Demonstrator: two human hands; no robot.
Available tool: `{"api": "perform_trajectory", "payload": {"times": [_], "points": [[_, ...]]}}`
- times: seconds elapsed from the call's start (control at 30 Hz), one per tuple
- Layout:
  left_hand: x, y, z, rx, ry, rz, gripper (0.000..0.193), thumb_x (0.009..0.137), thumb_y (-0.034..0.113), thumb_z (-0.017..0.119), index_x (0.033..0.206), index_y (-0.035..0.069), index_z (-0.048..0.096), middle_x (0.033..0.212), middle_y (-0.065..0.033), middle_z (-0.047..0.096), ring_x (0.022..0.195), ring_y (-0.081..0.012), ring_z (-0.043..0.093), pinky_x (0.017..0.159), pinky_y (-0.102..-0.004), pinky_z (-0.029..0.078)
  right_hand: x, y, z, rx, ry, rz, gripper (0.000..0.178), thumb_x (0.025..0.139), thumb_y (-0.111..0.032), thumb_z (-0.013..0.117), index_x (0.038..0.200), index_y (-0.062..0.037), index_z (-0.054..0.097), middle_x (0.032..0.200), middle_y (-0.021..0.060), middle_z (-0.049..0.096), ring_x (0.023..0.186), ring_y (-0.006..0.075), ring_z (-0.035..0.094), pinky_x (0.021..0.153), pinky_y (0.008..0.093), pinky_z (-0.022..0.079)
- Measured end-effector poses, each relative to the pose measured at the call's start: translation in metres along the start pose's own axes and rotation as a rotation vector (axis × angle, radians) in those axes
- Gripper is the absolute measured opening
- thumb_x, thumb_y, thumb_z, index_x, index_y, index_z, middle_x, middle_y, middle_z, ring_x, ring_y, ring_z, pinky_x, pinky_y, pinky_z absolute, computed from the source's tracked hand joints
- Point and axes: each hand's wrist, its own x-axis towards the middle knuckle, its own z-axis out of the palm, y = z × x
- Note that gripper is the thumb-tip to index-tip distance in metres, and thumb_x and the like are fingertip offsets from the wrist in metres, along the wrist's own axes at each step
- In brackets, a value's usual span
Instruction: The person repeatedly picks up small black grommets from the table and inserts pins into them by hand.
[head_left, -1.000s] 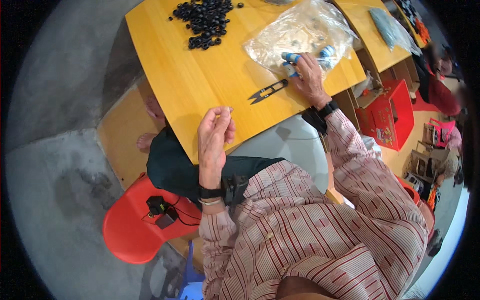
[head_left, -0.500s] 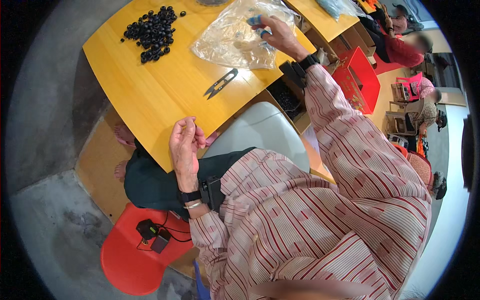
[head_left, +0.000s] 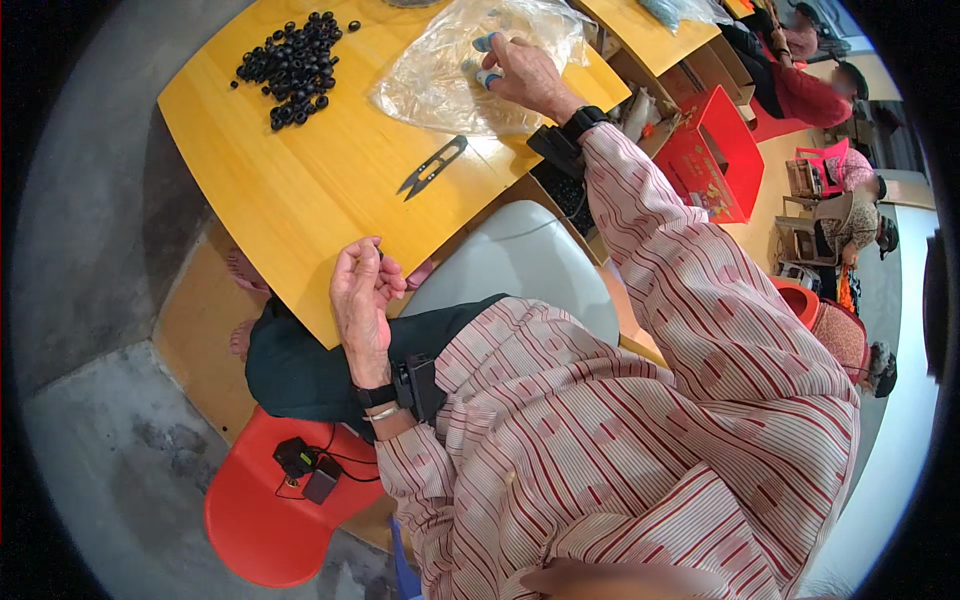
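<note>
My left hand (head_left: 362, 298) is at the near edge of the yellow table, its fingers curled in. A small black piece (head_left: 379, 253) shows at the fingertips, too little of it to name surely. Over the clear plastic bag (head_left: 430, 80) is my right hand (head_left: 528, 78), with blue coverings on some fingertips. Its fingers are apart, and no object shows between them; whether they touch the bag I cannot tell. Between the hands lies a pair of thread snips (head_left: 432, 168). Farther left is a heap of small black rings (head_left: 300, 65).
The yellow table (head_left: 270, 190) has a grey chair (head_left: 520, 262) at its near side. A red box (head_left: 712, 155) stands to the right, with other seated people (head_left: 800, 95) beyond. Black adapters and cables (head_left: 308, 470) lie on a red stool (head_left: 250, 530).
My right hand has drawn slightly left and nearer over the bag. My left hand has turned a little, and a black piece now shows at its fingertips.
</note>
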Motion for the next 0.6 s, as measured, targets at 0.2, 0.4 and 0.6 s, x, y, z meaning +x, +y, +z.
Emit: {"api": "perform_trajectory", "payload": {"times": [0.2,0.4,0.6], "points": [[-0.001,-0.002,-0.004,0.011,-0.003,0.005,0.026,0.091,0.023,0.055,0.104,0.001,0.051,0.073,-0.0042,0.056,0.058,-0.0091,0.054,0.051,-0.019,0.043,0.0,-0.005,0.005,-0.055,0.039,0.044,0.026,0.073,-0.012,0.061,0.093,-0.0029,0.048,0.083,0.0107,0.065,0.086,0.0321,0.058,0.073,0.0433,0.043],[0.001,-0.004,-0.005,0.007,0.004,0.03,0.026,0.091,0.023,0.055,0.104,0.001,0.051,0.073,-0.0043,0.057,0.058,-0.0091,0.054,0.051,-0.0192,0.044,-0.01,-0.004,0.001,0.007,0.133,0.032,0.025,0.071,-0.01,0.06,0.093,-0.0043,0.049,0.083,0.0104,0.065,0.085,0.0318,0.058,0.074,0.0435,0.042],[0.002,-0.003,-0.006,0.01,-0.003,0.052,0.027,0.092,0.024,0.055,0.104,0.001,0.051,0.073,-0.0047,0.057,0.058,-0.0093,0.054,0.051,-0.0194,0.044,-0.012,-0.003,-0.007,0.024,0.126,0.109,0.022,0.072,-0.01,0.059,0.092,-0.0059,0.05,0.086,0.0086,0.064,0.087,0.0303,0.058,0.076,0.0427,0.042]]}}
